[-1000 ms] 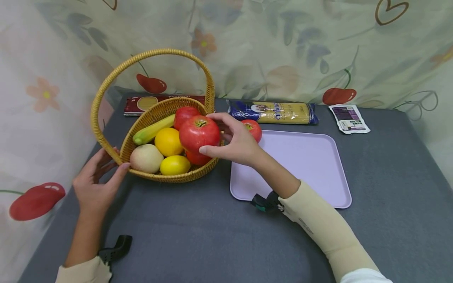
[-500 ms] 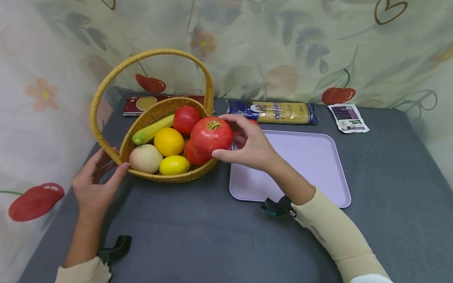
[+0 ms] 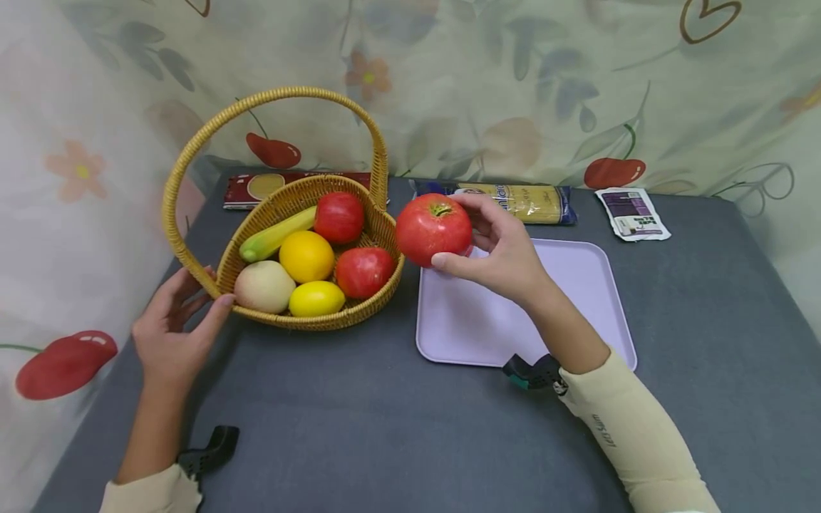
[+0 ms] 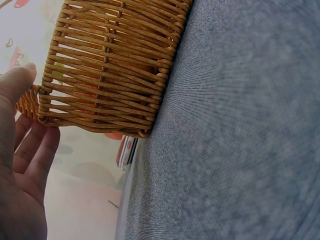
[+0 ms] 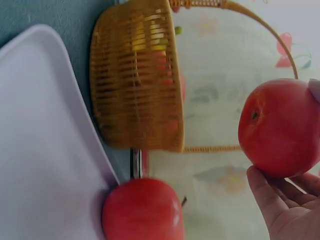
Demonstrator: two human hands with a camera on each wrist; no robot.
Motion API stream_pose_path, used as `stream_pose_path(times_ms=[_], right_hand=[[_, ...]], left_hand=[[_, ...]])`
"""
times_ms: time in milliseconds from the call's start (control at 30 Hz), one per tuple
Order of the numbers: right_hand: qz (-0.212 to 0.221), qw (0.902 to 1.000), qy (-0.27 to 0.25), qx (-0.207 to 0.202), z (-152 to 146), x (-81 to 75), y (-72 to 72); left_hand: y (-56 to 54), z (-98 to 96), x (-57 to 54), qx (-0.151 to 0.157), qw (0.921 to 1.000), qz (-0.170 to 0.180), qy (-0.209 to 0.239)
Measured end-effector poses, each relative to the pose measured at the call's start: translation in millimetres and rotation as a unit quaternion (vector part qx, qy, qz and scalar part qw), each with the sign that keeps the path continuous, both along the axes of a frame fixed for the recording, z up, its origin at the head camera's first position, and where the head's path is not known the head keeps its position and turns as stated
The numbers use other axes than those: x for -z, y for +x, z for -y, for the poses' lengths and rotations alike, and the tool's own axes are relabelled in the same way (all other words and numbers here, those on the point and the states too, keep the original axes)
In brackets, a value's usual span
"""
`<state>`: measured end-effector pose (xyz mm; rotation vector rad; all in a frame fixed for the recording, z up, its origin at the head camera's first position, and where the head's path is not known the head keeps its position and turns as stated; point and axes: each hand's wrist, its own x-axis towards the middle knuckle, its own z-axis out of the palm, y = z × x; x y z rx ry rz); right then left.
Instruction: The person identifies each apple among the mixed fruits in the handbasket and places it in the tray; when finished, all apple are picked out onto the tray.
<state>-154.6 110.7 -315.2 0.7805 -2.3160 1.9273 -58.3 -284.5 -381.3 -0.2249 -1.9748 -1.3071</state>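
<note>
My right hand [image 3: 500, 249] grips a large red tomato [image 3: 432, 229] between thumb and fingers, above the left back corner of the lilac tray [image 3: 526, 320]. In the right wrist view the tomato [image 5: 280, 127] is held well up from the tray. My left hand [image 3: 176, 324] pinches the wicker basket [image 3: 321, 322] where its tall handle meets the rim at the left. Inside the basket lie a green zucchini-like vegetable [image 3: 276, 234], a red apple [image 3: 338, 217], an orange [image 3: 306, 256], a pale peach-like fruit [image 3: 264, 286], a lemon [image 3: 317, 298] and a red pomegranate-like fruit [image 3: 365, 272].
Another red fruit with a stem [image 5: 142, 210] sits at the tray's back corner, mostly hidden behind the tomato in the head view. Along the back lie a dark red packet [image 3: 240, 192], a pasta bag [image 3: 539, 203] and a small white-and-purple pouch [image 3: 633, 214].
My right hand has carried the tomato out of the basket to the right, over the tray's corner, uncovering the red fruit beneath it. The left hand and the basket have stayed put.
</note>
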Motion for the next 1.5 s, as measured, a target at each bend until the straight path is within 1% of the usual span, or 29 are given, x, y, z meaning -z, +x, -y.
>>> stream_pose_path(times_ms=[33, 67, 133, 267, 300, 567, 833, 1000, 1133, 1300, 1367, 1500], right_hand=[[0.0, 1.0, -0.002, 0.008, -3.6, 0.1, -0.7], [0.0, 0.9999, -0.003, 0.015, -7.2, 0.4, -1.6], [0.002, 0.9995, 0.002, 0.031, -14.3, 0.1, -2.5], [0.01, 0.9983, 0.008, 0.057, -26.2, -0.6, -4.1], [0.012, 0.998, 0.008, 0.062, -28.4, -1.1, -4.3], [0.024, 0.9948, 0.011, 0.099, -40.2, -2.2, -6.4], [0.021, 0.9913, 0.017, 0.129, -48.1, -2.2, -10.2], [0.035, 0.9882, 0.028, 0.147, -53.6, -1.1, -14.0], [0.055, 0.9833, 0.048, 0.166, -57.2, 0.1, -17.4], [0.08, 0.9749, 0.085, 0.19, -60.7, 3.6, -21.8], [0.088, 0.9714, 0.105, 0.194, -62.4, 6.4, -24.0], [0.102, 0.9663, 0.139, 0.191, -66.3, 13.1, -28.6]], left_hand=[[0.8, -1.6, -2.2, 0.002, 1.0, 0.001, 0.0], [0.3, -0.7, -1.2, 0.004, 1.0, 0.002, 0.001], [0.8, -2.3, -3.7, 0.008, 1.0, 0.004, 0.003], [0.5, -2.4, -4.1, 0.014, 0.9998, 0.007, 0.01], [1.6, -4.4, -6.9, 0.015, 0.9998, 0.008, 0.01], [2.4, -4.2, -5.4, 0.01, 0.9998, 0.011, 0.013], [2.8, -2.9, -3.5, 0.01, 0.9997, 0.015, 0.017], [2.8, -3.5, -3.0, 0.008, 0.9997, 0.016, 0.016], [2.8, -4.3, -3.0, 0.006, 0.9997, 0.018, 0.017], [2.8, -4.9, -3.4, 0.007, 0.9997, 0.017, 0.018], [2.8, -5.1, -3.6, 0.007, 0.9997, 0.017, 0.017], [3.0, -5.7, -4.5, 0.006, 0.9997, 0.018, 0.017]])
